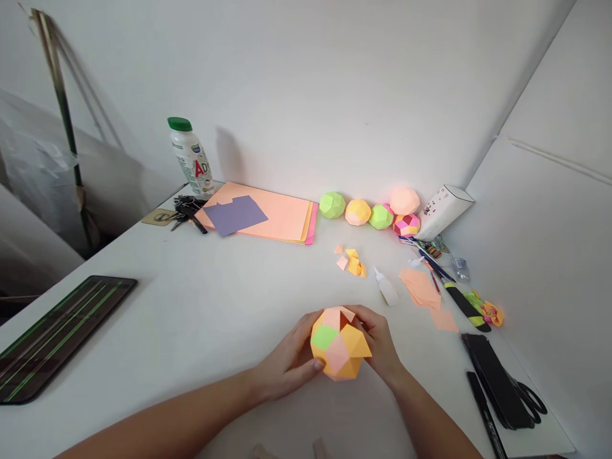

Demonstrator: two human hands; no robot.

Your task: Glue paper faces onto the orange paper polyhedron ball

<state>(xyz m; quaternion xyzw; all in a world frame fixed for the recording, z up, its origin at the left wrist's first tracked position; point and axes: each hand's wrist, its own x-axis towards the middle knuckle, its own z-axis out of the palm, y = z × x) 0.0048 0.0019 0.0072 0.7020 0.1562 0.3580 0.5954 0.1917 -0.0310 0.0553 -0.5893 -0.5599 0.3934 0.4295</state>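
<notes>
Between my two hands is a faceted paper ball (pixel 337 350) of orange, peach and green pieces, with a dark gap near its top and an orange point jutting out at the right. My left hand (pixel 294 360) wraps its left side, thumb pressed on the lower front. My right hand (pixel 377 341) curls around the ball's upper right and back, its fingertips partly hidden. Beyond the ball lie small folded orange and peach paper pieces (pixel 354 262) and a white glue bottle (pixel 386 286).
Sheets of coloured paper (pixel 282 210), a purple scrap (pixel 236 215), keys (pixel 189 210) and a white bottle (pixel 194 159) sit at the back left. Finished paper balls (pixel 331 204) line the wall. Scissors (pixel 528 398), a black case (pixel 497 379) and a cutter (pixel 466 306) lie right; a dark tablet (pixel 62 338) left.
</notes>
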